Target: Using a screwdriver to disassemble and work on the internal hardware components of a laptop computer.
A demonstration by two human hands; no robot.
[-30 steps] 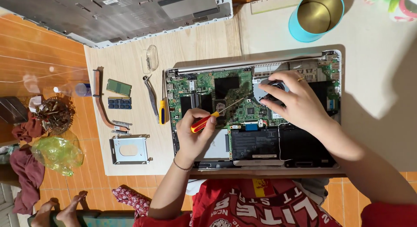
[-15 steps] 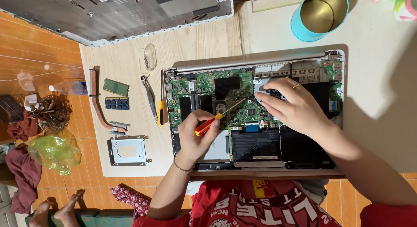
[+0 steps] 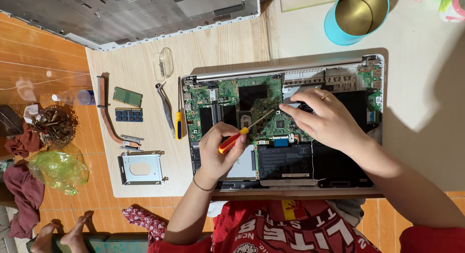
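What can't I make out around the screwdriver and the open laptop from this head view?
- Screwdriver tip: too small to tell which screw it meets on the green board.
- Part under the right hand: hidden by its fingers.
- Screwdriver handle: partly wrapped by the left hand.
- Laptop near edge: covered by the forearms and red shirt.
- Grey cover: cut off by the top edge.

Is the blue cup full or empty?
Empty. The blue cup stands upright by the opened laptop; its bare shiny inside shows down to the bottom.
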